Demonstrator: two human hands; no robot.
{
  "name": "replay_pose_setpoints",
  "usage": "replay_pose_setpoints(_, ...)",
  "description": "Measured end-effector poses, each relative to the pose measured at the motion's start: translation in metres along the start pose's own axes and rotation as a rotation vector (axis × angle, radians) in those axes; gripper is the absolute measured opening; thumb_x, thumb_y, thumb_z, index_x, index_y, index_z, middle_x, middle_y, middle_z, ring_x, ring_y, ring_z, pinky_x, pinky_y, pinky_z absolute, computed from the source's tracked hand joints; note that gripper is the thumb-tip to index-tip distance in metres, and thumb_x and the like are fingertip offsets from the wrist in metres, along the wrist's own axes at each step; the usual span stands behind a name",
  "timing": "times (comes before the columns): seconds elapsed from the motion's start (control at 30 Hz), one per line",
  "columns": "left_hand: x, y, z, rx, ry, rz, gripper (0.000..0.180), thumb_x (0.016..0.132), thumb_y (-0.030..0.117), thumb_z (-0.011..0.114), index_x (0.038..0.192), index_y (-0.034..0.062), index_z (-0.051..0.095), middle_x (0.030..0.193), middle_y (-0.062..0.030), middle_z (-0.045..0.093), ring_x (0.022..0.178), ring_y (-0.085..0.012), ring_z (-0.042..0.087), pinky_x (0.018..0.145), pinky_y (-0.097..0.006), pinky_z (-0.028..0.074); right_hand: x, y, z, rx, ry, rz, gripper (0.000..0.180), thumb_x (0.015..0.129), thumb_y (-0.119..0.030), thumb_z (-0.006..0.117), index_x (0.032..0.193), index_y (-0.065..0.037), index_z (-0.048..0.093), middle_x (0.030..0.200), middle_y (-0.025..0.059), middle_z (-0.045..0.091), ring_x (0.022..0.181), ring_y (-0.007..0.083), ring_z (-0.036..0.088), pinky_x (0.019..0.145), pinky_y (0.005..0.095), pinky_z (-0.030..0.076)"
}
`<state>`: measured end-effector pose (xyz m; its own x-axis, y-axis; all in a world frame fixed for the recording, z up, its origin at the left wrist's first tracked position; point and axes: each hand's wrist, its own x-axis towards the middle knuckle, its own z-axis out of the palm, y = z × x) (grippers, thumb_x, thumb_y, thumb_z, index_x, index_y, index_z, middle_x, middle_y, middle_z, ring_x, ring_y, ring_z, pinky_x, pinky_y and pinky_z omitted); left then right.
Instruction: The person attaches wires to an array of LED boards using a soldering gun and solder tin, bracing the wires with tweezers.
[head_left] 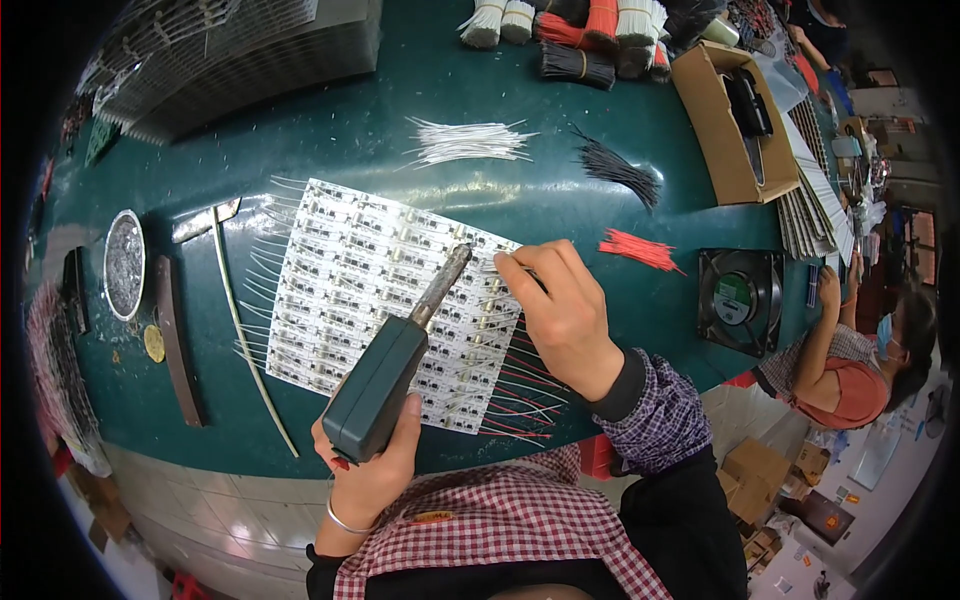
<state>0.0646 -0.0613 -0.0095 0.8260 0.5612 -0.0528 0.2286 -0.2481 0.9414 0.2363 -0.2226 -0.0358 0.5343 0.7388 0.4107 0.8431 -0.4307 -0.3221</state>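
My left hand [372,470] grips the dark green handle of a soldering iron [395,355], whose metal tip points up and right onto a white panel of small circuit boards [350,270] lying on the green table [560,190]. My right hand [560,305] rests on the panel's right edge, fingers pinched on a thin wire just right of the iron's tip. White wires stick out along the panel's left side; red and white wires [525,400] fan out from its lower right side.
Loose white wires [465,140], black wires [620,170] and red wires [640,250] lie beyond the panel. A round tin [124,262] sits left, a cardboard box [725,120] and small fan [740,300] right. Wire bundles [580,30] stand far. Another person [850,350] works at right.
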Motion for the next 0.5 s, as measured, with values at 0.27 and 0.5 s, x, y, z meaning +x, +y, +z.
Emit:
replay_pose_setpoints(0.27, -0.0008, -0.0027, -0.0007, -0.047, -0.036, 0.023, 0.02, 0.076, 0.0, 0.073, 0.094, -0.007, 0.066, 0.083, -0.0112, 0.067, 0.067, -0.014, 0.062, 0.061, -0.026, 0.049, 0.0011, -0.0052, -0.0001, 0.023, -0.01, 0.053, 0.042, 0.059, 0.01, 0.06, 0.101, 0.004, 0.065, 0.091, 0.0123, 0.06, 0.082, 0.0279, 0.059, 0.066, 0.0348, 0.051)
replay_pose_setpoints(0.5, 0.0004, 0.0007, -0.002, -0.025, -0.079, 0.006, 0.019, 0.077, 0.0, 0.072, 0.094, -0.007, 0.066, 0.081, -0.0091, 0.064, 0.064, -0.0124, 0.058, 0.056, -0.025, 0.046, 0.0005, -0.007, -0.0009, 0.017, -0.016, 0.056, 0.04, 0.062, 0.008, 0.061, 0.101, 0.003, 0.065, 0.091, 0.0118, 0.059, 0.082, 0.0275, 0.059, 0.066, 0.0342, 0.051)
